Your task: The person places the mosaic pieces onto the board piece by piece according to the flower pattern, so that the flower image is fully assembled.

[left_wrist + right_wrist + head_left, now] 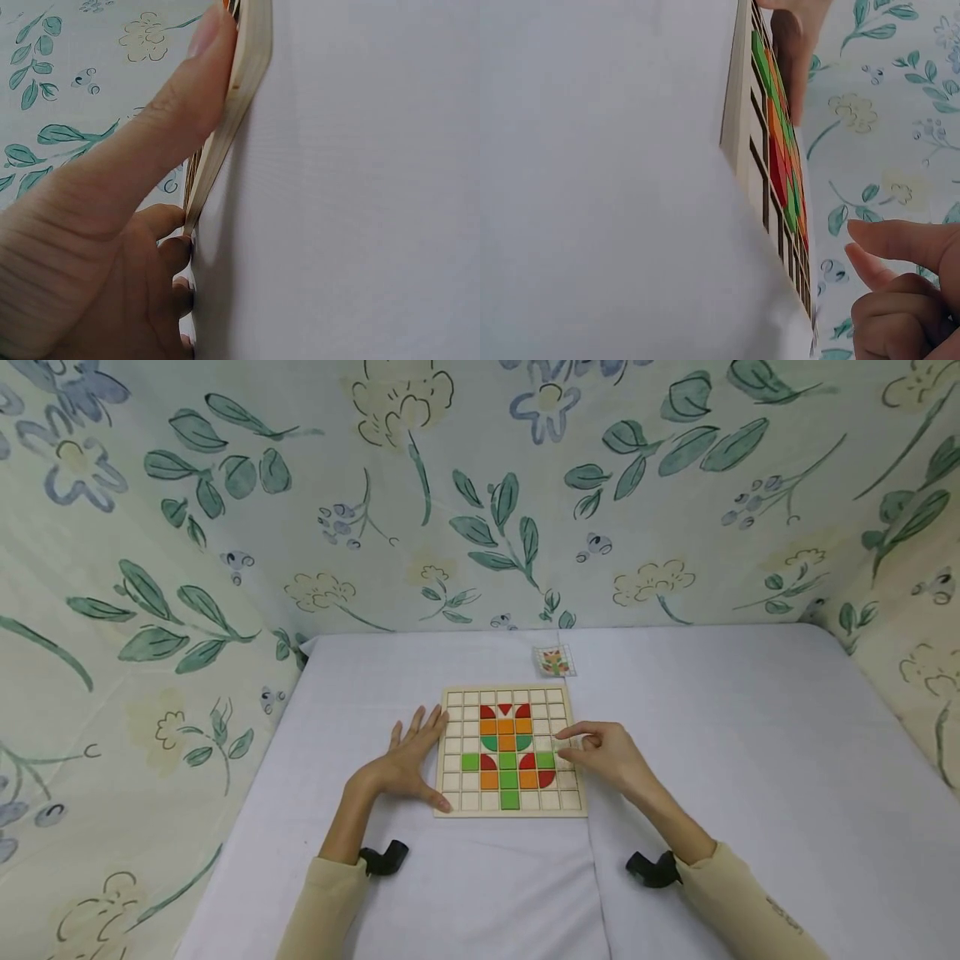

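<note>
A square wooden grid board [457, 697] lies on the white cloth, its cells partly filled with red, orange and green tiles in a flower-like pattern. My left hand [405, 768] rests along the board's left edge, fingers spread; in the left wrist view its thumb [172, 112] touches the rim. Over the board's right side is my right hand [611, 757], near a green tile [545, 761] and a red quarter-circle tile [546, 778]. Its thumb and index finger point forward with a gap between, the other fingers curled; nothing shows between the tips in the right wrist view.
A small card [555, 662] with a matching flower picture lies behind the board. White cloth [712, 718] covers the table, and a floral fabric backdrop [420, 560] rises behind and beside it. Black devices [654, 870] sit at both wrists.
</note>
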Demonstrator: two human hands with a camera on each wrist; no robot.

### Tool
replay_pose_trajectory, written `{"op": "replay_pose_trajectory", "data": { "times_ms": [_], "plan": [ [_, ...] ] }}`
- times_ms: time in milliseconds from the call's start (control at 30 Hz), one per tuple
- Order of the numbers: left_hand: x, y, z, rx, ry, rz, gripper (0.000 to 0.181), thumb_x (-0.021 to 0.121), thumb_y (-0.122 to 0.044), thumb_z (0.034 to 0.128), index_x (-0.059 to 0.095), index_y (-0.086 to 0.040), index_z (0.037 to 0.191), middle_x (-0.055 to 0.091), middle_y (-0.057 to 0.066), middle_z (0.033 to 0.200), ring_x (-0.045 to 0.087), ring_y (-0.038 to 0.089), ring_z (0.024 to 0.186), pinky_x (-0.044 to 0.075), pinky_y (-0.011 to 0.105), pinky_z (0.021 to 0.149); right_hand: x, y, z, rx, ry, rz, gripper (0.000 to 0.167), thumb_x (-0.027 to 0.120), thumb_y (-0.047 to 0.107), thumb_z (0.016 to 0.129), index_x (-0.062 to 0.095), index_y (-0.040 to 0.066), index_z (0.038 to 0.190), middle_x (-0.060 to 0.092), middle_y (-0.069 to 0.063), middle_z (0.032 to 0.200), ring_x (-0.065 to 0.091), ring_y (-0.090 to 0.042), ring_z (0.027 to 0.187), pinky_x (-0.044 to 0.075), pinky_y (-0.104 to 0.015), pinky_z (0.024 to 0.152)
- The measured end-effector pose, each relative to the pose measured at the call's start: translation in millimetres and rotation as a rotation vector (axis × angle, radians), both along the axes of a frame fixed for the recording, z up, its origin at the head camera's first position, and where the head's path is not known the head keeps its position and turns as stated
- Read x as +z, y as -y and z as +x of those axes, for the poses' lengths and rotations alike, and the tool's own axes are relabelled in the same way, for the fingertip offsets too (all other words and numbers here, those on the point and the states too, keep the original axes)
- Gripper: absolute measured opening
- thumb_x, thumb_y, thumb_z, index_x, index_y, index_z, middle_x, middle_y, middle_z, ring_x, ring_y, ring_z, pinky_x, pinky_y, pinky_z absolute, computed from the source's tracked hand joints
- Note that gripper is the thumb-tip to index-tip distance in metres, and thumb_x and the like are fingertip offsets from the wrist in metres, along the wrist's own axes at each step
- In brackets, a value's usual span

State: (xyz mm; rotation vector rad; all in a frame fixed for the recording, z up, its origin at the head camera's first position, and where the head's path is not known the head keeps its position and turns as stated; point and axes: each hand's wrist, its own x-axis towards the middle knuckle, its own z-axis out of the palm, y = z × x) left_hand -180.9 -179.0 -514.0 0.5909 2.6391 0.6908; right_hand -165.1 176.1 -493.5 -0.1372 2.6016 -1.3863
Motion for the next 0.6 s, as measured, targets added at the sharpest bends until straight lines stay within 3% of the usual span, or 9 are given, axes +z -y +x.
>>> {"op": "replay_pose_trajectory", "data": {
  "times_ms": [300,600],
  "plan": [
    [-0.1,0.3,1.0,0.005,-0.006,0.012,0.152,0.100,-0.050,0.0574,0.002,-0.011,0.167,-0.008,0.008,0.176,-0.017,0.037,0.161,-0.012,0.065,0.128,-3.3,-70.5,22.7,-0.124,0.027,0.071,0.036,0.077,0.022,0.091,0.073,0.006,0.124,0.032,0.005,0.058,0.028,-0.008,0.052,0.024,-0.023,0.047],
    [0.6,-0.2,1.3,0.008,-0.003,0.004,0.152,0.099,-0.051,0.0574,0.002,-0.012,0.168,-0.008,0.007,0.176,-0.018,0.035,0.161,-0.013,0.064,0.128,-9.0,-103.5,43.6,-0.145,0.043,0.125,0.043,0.077,0.032,0.093,0.073,0.005,0.127,0.027,0.006,0.060,0.023,-0.006,0.057,0.024,-0.027,0.047]
  ]
}}
